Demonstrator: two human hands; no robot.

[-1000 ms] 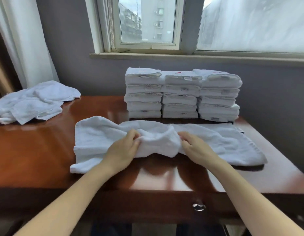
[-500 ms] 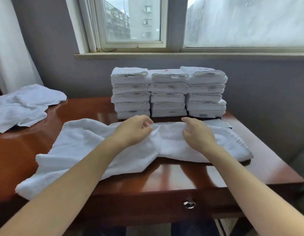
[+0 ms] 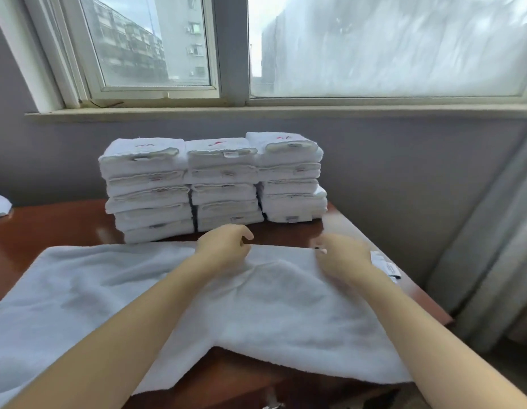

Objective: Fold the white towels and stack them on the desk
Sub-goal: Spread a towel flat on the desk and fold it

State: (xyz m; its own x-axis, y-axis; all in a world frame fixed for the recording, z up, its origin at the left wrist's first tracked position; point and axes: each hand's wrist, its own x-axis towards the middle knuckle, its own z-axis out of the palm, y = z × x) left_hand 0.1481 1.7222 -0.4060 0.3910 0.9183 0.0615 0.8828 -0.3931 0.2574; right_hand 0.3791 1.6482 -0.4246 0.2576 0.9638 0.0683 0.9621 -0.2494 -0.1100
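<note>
Left hand (image 3: 223, 247) and right hand (image 3: 343, 258) — fingers pinching the towel (image 3: 108, 290) along its far edge, folded stacks (image 3: 221, 184) behind.

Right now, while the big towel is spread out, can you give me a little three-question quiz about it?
1. True or false: the spread towel lies on top of the folded stacks.
2. How many folded stacks stand side by side on the desk? A two, B three, C five.
3. Fill in: the left hand and right hand are both at the spread towel's ___ edge, the one nearest the stacks.
Key: 1 false; 2 B; 3 far.
</note>
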